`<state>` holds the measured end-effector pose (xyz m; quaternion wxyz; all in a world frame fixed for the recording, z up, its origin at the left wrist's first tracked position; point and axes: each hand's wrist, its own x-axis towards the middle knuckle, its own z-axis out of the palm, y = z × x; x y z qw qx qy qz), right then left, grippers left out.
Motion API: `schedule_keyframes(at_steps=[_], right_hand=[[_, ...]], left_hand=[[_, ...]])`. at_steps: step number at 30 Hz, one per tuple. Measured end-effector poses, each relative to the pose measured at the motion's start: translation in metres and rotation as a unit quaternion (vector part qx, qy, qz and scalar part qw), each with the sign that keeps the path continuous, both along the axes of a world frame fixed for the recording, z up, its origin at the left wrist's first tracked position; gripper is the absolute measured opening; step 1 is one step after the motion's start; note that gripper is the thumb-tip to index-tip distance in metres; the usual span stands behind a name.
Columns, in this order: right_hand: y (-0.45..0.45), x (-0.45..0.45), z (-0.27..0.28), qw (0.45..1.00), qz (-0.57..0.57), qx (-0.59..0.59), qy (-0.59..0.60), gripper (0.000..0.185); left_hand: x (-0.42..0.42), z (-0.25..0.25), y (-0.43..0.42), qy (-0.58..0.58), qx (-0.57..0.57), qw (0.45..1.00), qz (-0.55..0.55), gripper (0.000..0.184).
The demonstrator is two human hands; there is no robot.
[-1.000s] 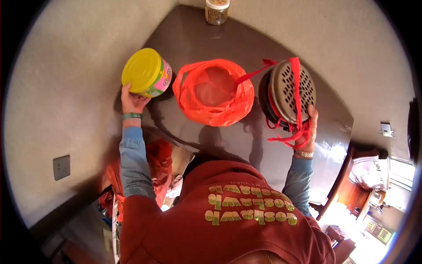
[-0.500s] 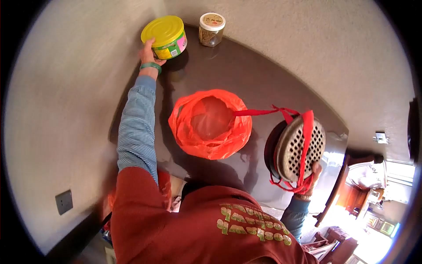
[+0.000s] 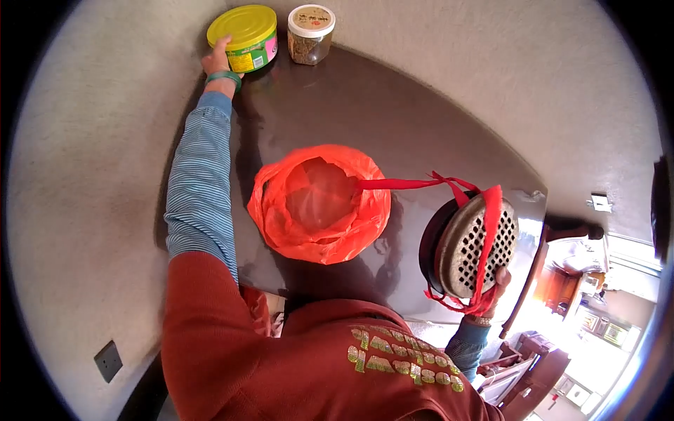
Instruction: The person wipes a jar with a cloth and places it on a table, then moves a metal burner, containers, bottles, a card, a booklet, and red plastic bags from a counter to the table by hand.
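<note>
At the far left corner of the table, my left hand [image 3: 219, 59] is closed on the side of a round green tin with a yellow lid [image 3: 242, 28]. Just right of the tin stands a clear jar with a white lid [image 3: 311, 42] and brown contents. My right hand [image 3: 500, 291] grips the lower edge of a round metal container with a perforated lid [image 3: 474, 249], tilted on its side; most of that hand's fingers are hidden behind it. Red cloth strips [image 3: 491, 217] are tied around the container. One strip runs left to a red plastic bag [image 3: 354, 238], which stands with its mouth open.
The glossy dark table [image 3: 393, 105] has a curved far edge along the wall. A wall socket [image 3: 108, 361] is at the lower left, another [image 3: 600, 202] at the right. Dark wooden furniture [image 3: 533, 365] stands in a bright room at the lower right.
My left hand and the tin have moved slightly up and left in view, and the tin now sits closer to the jar. The right hand still holds the perforated container.
</note>
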<state>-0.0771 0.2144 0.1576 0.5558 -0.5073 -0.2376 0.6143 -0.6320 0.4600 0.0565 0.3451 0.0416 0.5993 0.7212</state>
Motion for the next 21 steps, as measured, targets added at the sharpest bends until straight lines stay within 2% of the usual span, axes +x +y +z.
schedule_keyframes(at_steps=[2,4,6,8,10,11,13,16,19,21], right_hand=[[0.003,-0.010,0.004,0.999,0.003,0.010,0.047,0.067],[0.005,-0.008,0.003,0.998,-0.003,0.012,0.060,0.067],[0.006,-0.010,0.005,0.998,-0.018,0.021,0.059,0.066],[0.009,-0.010,0.008,0.989,0.036,0.064,0.126,0.063],[0.004,-0.012,0.010,0.984,0.008,0.080,0.159,0.064],[0.005,-0.027,0.018,0.983,-0.043,0.079,0.163,0.070],[0.008,-0.021,0.015,0.965,-0.006,0.120,0.232,0.070],[0.007,-0.031,0.020,0.951,0.019,0.139,0.277,0.069],[0.009,-0.035,0.021,0.961,0.019,0.126,0.246,0.067],[0.010,-0.034,0.017,0.970,0.018,0.111,0.213,0.066]], left_hand=[[0.001,-0.002,0.003,0.001,0.042,0.999,0.026,0.054],[-0.002,-0.003,0.001,0.014,-0.015,1.000,0.012,0.051],[-0.001,-0.004,0.001,0.036,-0.001,0.999,0.001,0.053],[-0.003,-0.006,0.002,0.056,0.011,0.998,-0.013,0.055],[-0.010,-0.007,0.005,0.006,-0.063,0.997,-0.047,0.065],[-0.013,-0.007,0.006,0.007,-0.064,0.997,-0.047,0.065],[-0.018,-0.008,0.006,-0.010,-0.066,0.993,-0.095,0.060],[-0.028,-0.022,0.007,-0.046,-0.039,0.993,-0.104,0.056],[-0.029,-0.031,-0.001,-0.056,-0.002,0.991,-0.117,0.066],[-0.014,-0.012,-0.017,-0.056,-0.032,0.991,-0.118,0.068]])
